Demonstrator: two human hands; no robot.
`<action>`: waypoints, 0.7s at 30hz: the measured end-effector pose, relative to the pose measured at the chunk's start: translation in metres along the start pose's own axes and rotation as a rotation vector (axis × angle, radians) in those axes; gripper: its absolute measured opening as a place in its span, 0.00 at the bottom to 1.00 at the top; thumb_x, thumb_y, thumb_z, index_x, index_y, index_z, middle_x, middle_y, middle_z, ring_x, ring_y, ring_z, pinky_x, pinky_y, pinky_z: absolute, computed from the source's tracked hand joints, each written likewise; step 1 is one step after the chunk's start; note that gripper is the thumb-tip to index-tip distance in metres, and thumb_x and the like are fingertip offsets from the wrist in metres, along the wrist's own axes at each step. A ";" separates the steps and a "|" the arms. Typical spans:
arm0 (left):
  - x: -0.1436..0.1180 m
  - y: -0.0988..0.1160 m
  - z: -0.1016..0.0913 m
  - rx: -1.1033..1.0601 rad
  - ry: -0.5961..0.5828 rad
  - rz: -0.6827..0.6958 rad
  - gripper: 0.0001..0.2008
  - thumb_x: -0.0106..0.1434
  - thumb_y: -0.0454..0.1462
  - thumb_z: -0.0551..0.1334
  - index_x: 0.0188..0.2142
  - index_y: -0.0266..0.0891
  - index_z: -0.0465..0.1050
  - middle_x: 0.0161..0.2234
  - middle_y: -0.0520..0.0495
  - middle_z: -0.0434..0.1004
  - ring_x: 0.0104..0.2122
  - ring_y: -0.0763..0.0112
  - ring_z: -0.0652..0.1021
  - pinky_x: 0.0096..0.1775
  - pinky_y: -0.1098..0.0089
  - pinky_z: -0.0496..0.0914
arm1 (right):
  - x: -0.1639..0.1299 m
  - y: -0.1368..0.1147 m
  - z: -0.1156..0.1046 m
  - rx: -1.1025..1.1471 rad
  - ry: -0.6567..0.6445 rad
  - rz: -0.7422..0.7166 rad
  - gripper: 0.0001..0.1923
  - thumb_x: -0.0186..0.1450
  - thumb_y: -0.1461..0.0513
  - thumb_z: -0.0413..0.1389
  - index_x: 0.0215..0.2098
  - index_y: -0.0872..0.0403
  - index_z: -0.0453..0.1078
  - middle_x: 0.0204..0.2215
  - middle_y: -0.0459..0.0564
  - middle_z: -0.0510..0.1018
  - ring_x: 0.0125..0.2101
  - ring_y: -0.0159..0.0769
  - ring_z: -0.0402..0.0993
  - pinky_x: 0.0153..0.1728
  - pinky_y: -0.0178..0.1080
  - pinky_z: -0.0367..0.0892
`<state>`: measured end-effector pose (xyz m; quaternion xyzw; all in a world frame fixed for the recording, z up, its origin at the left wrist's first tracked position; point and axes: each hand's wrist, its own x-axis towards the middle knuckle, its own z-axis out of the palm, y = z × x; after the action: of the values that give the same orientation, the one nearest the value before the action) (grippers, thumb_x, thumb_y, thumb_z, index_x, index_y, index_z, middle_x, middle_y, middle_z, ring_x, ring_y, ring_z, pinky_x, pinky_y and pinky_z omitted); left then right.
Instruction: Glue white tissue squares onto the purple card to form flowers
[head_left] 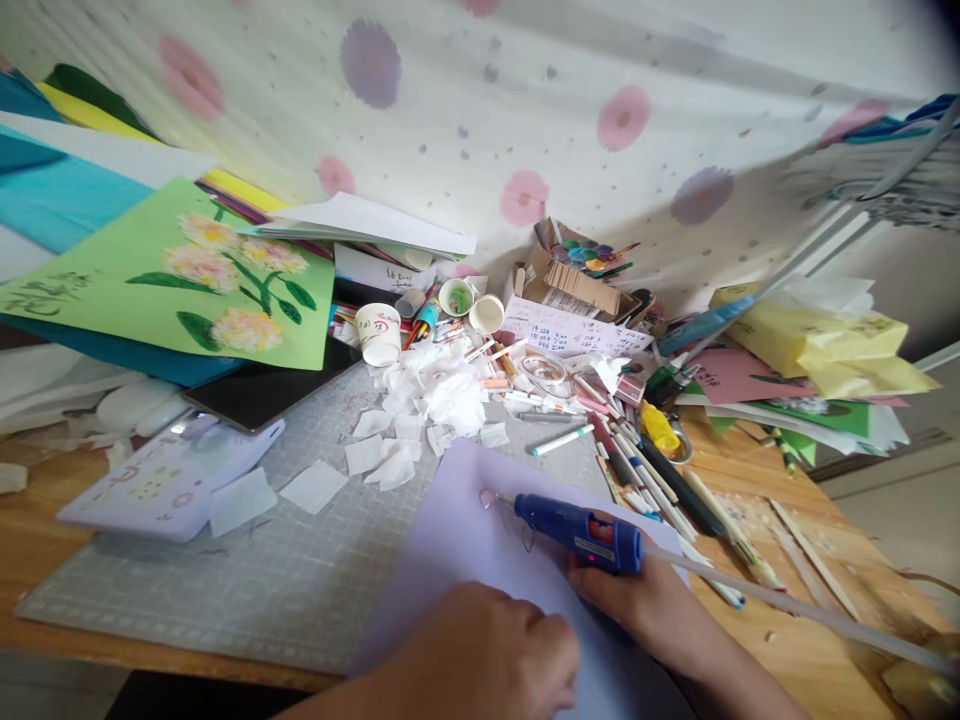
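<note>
My right hand grips the glue gun above the lilac sheet; one glossy blob shows, nothing visibly attached yet. Whether my curled left hand holds anything, I can't tell.

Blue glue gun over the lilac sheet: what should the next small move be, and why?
Probably the right hand should ease the blue glue gun back off the lilac sheet. A glossy glue blob already sits at the nozzle tip, so more might spread, and backing off would likely clear room to set a piece there.
</note>
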<state>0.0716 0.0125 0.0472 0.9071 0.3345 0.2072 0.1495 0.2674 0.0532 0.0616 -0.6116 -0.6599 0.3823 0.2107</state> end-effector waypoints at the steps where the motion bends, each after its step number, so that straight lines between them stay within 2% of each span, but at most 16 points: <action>1: -0.006 -0.004 0.001 -0.036 -0.050 -0.047 0.08 0.59 0.36 0.63 0.27 0.40 0.65 0.23 0.59 0.76 0.22 0.75 0.75 0.23 0.75 0.60 | 0.004 -0.001 0.000 -0.011 0.008 0.011 0.11 0.53 0.60 0.59 0.35 0.52 0.74 0.27 0.47 0.76 0.32 0.43 0.72 0.33 0.42 0.70; 5: -0.018 -0.009 -0.002 -0.177 -0.088 -0.113 0.07 0.57 0.34 0.65 0.27 0.40 0.67 0.25 0.60 0.77 0.25 0.77 0.76 0.26 0.77 0.61 | 0.003 -0.004 0.001 -0.019 0.021 0.031 0.09 0.51 0.59 0.58 0.30 0.52 0.73 0.25 0.47 0.76 0.30 0.43 0.71 0.31 0.41 0.69; 10: -0.021 -0.007 -0.013 -0.350 -0.086 -0.151 0.03 0.62 0.34 0.61 0.31 0.40 0.69 0.30 0.59 0.78 0.30 0.77 0.77 0.31 0.79 0.63 | 0.000 -0.011 -0.003 0.049 -0.073 0.025 0.10 0.51 0.60 0.57 0.32 0.53 0.74 0.27 0.48 0.77 0.31 0.41 0.72 0.33 0.41 0.68; 12: -0.022 -0.007 -0.015 -0.358 -0.083 -0.149 0.04 0.63 0.34 0.60 0.31 0.40 0.69 0.30 0.58 0.78 0.30 0.76 0.77 0.31 0.79 0.64 | 0.001 -0.012 -0.004 0.044 -0.080 0.025 0.11 0.51 0.60 0.57 0.32 0.53 0.74 0.27 0.48 0.77 0.30 0.41 0.72 0.33 0.41 0.68; 17: -0.021 -0.006 -0.019 -0.287 -0.097 -0.144 0.04 0.62 0.35 0.61 0.30 0.40 0.68 0.29 0.57 0.78 0.29 0.74 0.77 0.29 0.78 0.63 | 0.001 -0.007 -0.002 -0.040 0.009 0.027 0.12 0.50 0.60 0.57 0.33 0.52 0.74 0.26 0.48 0.76 0.32 0.44 0.73 0.33 0.41 0.68; 21: -0.020 -0.005 -0.022 -0.277 -0.108 -0.167 0.05 0.63 0.34 0.60 0.30 0.40 0.68 0.28 0.56 0.78 0.29 0.75 0.77 0.29 0.78 0.63 | -0.002 -0.012 -0.003 -0.035 -0.030 0.001 0.12 0.50 0.60 0.57 0.33 0.52 0.74 0.27 0.48 0.76 0.31 0.42 0.72 0.32 0.40 0.68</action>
<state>0.0441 0.0059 0.0586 0.8567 0.3687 0.1890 0.3074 0.2617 0.0528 0.0727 -0.6096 -0.6694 0.3798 0.1899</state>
